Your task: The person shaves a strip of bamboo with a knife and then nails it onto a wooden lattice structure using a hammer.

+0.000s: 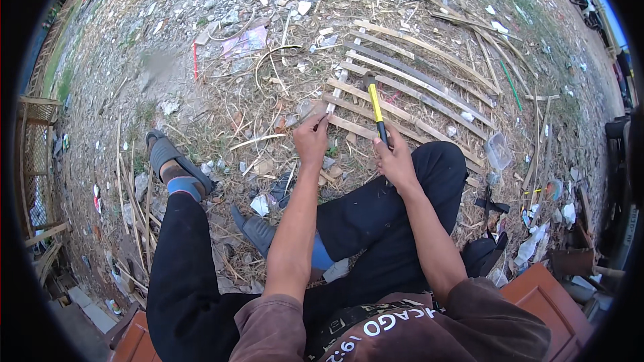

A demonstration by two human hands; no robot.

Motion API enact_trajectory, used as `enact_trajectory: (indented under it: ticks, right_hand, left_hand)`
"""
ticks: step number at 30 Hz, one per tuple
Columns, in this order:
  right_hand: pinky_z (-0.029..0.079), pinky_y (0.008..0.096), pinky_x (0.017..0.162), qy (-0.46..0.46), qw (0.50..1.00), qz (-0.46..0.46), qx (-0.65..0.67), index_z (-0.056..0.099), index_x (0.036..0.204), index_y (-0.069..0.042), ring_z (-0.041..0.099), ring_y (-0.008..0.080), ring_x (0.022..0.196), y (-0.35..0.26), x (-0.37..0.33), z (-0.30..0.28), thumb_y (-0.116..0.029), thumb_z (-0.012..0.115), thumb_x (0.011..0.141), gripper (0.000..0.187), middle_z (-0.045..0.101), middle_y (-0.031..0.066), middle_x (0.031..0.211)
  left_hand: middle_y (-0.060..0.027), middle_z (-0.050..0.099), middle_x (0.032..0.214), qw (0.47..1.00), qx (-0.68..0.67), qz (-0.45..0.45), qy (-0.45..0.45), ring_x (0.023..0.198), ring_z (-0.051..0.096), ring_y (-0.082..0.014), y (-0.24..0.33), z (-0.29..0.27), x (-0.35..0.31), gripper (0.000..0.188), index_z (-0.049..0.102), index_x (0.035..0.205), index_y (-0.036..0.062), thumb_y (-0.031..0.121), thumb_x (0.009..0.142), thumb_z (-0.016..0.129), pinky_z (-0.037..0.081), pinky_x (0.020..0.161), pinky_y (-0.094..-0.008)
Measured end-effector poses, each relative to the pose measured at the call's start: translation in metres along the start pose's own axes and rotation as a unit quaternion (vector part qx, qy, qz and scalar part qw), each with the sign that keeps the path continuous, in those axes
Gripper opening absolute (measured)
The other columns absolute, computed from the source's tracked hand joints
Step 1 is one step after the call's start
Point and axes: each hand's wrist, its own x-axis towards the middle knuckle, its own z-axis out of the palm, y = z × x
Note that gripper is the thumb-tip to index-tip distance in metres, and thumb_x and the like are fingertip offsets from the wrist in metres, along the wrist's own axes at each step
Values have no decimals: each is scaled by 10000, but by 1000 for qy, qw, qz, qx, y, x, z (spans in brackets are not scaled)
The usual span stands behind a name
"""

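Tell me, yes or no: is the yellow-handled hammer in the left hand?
No. The right hand grips the yellow-handled hammer, while the left hand pinches at a strip of the bamboo lattice.

An outdoor work yard: bare littered ground (168, 40), bamboo strips (416, 74) at 1 o'clock, bamboo lattice fence (37, 161) at 9 o'clock.

Open ground left of the slat frame (409, 87) (loose bamboo strips (268, 67) and litter around).

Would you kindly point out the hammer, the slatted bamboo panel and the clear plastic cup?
hammer (378, 111): head view, on its yellow handle.
slatted bamboo panel (429, 87): head view, on a middle slat.
clear plastic cup (498, 151): head view, on its side wall.
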Motion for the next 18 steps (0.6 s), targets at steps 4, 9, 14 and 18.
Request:
enact_trajectory:
  ticks: [4,9,14,18]
  right_hand:
    - [434,309,527,36,997,-39,-55,496,1340,-21,530,123,583,17,12,-3,-155,571,974,396,578,60,803]
    - [442,348,592,48,992,-78,-83,526,1302,1,539,167,609,21,24,-2,-171,572,967,379,561,86,732]
    - [461,367,642,-15,956,-224,-188,521,1321,1,580,252,642,-1,-17,-7,-157,617,936,427,580,159,768]
    - [471,363,640,-66,958,-185,-209,541,1303,-9,599,263,620,-2,-29,-4,-152,633,922,416,594,165,726]
  left_hand:
    - [-15,655,682,999,-5,-45,-16,588,521,-55,7,1,0,214,755,1024,20,155,858,750,404,537,-239]
    - [-16,642,654,998,-2,-61,-29,572,518,-53,11,-2,3,225,753,1021,12,166,858,752,399,524,-239]
    - [-12,637,645,999,7,-46,-25,563,520,-52,7,-3,4,234,749,1047,21,165,864,746,402,523,-234]
    - [-16,629,629,998,25,-40,-28,560,518,-51,5,-7,3,225,752,1039,21,166,867,743,396,518,-239]
